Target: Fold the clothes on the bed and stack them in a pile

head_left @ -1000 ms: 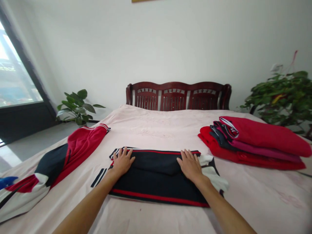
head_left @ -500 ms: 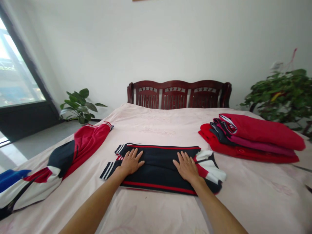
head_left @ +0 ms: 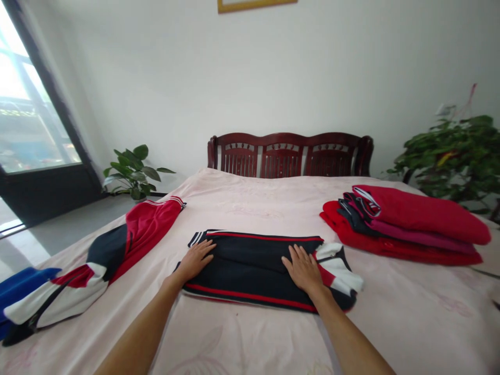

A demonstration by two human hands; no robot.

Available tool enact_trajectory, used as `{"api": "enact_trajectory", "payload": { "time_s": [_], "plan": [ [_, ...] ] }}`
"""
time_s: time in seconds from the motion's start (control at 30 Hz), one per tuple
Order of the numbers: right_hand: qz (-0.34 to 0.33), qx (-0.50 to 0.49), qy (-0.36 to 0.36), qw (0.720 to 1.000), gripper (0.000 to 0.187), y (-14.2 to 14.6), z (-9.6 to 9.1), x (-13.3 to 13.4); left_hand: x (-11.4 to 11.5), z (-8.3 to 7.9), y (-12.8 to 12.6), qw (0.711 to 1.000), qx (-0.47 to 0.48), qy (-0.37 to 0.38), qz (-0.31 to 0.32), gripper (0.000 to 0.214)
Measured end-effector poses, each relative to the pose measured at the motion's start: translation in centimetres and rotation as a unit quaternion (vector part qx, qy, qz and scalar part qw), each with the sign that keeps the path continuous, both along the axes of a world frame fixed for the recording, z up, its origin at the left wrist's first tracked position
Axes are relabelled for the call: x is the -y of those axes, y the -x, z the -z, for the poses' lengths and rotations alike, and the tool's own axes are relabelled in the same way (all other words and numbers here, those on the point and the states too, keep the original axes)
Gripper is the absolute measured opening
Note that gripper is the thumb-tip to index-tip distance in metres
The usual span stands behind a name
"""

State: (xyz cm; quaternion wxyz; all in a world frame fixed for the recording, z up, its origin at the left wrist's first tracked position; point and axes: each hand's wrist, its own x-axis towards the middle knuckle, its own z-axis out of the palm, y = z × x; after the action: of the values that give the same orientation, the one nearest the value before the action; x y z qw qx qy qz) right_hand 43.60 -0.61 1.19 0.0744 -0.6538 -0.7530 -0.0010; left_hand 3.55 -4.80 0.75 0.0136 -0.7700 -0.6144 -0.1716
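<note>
A folded navy jacket (head_left: 250, 260) with red and white edging lies in front of me on the bed. Its white and red collar end (head_left: 344, 271) points right, and a white-striped cuff (head_left: 196, 238) sticks out at the far left corner. My left hand (head_left: 196, 260) rests flat on the cuff end, fingers stretched out; the near cuff is mostly hidden at this hand and wrist. Near the collar, my right hand (head_left: 302, 266) lies palm down with its fingers spread. Neither hand grips the cloth.
At left lies a red, navy and white jacket (head_left: 150, 229), with blue cloth (head_left: 25, 286) beside it. A stack of folded red clothes (head_left: 406, 224) sits at right on the pink bedsheet (head_left: 250, 338). Beyond are a wooden headboard (head_left: 281, 156) and plants on both sides.
My left hand has slid left to the cuff end, and the near striped cuff no longer shows. The right hand stays almost in place. The view has tilted up slightly.
</note>
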Motion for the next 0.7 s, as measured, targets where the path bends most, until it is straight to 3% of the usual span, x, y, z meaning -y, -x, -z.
{"api": "enact_trajectory", "payload": {
  "time_s": [0.27, 0.43, 0.57, 0.7],
  "plan": [
    [-0.013, -0.026, -0.044, 0.999, 0.061, 0.0, -0.3, 0.3, -0.4, 0.2, 0.0, 1.000, -0.017, -0.006, 0.005, 0.047],
    [0.022, -0.078, -0.136, 0.987, 0.040, -1.0, -1.6, 1.2, 1.1, -1.4, -1.4, 0.997, -0.022, -0.072, 0.008, 0.040],
    [0.063, -0.062, -0.106, 0.991, 0.030, -1.9, -2.5, 2.7, 3.2, -4.0, -5.2, 0.991, 0.017, -0.092, 0.093, 0.026],
    [0.018, -0.036, -0.069, 0.997, 0.026, -1.5, -3.0, 3.8, 3.6, -5.5, -11.0, 0.981, 0.031, -0.047, 0.188, 0.027]
  ]
}}
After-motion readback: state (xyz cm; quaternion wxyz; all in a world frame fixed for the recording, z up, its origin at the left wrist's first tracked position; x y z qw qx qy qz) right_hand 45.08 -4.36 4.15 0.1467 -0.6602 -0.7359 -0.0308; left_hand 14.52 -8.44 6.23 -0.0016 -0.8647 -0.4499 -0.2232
